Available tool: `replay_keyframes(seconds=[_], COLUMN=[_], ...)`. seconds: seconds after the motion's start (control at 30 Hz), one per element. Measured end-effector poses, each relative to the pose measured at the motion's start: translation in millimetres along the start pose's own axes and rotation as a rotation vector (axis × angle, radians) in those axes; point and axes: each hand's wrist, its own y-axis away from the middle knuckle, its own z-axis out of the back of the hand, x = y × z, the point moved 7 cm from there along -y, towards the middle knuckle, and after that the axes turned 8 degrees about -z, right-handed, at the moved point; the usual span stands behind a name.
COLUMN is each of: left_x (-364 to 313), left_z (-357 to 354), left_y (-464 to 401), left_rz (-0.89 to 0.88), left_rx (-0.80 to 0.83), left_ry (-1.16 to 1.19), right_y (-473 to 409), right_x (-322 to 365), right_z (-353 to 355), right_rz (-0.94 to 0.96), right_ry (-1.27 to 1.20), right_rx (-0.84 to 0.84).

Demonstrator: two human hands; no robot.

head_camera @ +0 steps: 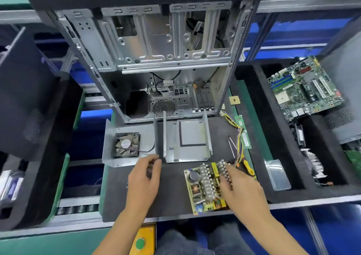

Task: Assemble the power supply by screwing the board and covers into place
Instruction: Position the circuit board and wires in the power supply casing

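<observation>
The power supply board (203, 188), yellow-green with grey heat sinks and a black capacitor, lies on the dark foam mat near the front edge. My right hand (240, 188) grips its right side, fingers over a heat sink. Its bundle of coloured wires (237, 131) runs away to the right. The open metal base cover (187, 141) sits just behind the board. Left of that lies the second cover (111, 137) with a black fan (126, 144). My left hand (144, 174) hovers by that cover's front right corner, fingers curled; I cannot tell if they hold something small.
An open computer case (156, 59) stands behind the covers. A yellow-handled screwdriver (249, 167) and tweezers (232, 147) lie right of the board. A clear plastic tray (277, 174) and a motherboard (304, 88) sit in the right foam tray. A yellow box with a green button (140, 243) is below.
</observation>
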Motion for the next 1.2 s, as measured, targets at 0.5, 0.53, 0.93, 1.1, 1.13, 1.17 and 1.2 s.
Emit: replay_keyframes(seconds=[0.5, 0.53, 0.93, 1.1, 1.13, 1.17, 1.2], left_x=[-34, -30, -8, -6, -6, -5, -5], left_z=[-13, -11, 33, 30, 30, 30, 30], left_y=[-38, -39, -47, -43, -42, -42, -42], left_rz=[0.230, 0.273, 0.238, 0.249, 0.247, 0.244, 0.242], left_rx=[-0.023, -0.044, -0.198, -0.185, -0.182, -0.177, -0.174], left_ry=[0.309, 0.378, 0.314, 0.313, 0.310, 0.304, 0.297], right_y=[-61, -63, -64, -61, -59, -57, -56], right_x=[37, 44, 103, 100, 98, 97, 97], right_z=[43, 36, -3, -30, -35, -39, -43], right_rz=[-0.524, -0.566, -0.778, -0.909, -0.933, -0.949, -0.956], right_ry=[-1.161, -1.217, -1.557, -1.497, -1.465, -1.430, -1.389], right_rx=[0.207, 0.208, 0.259, 0.145, 0.100, 0.061, 0.034])
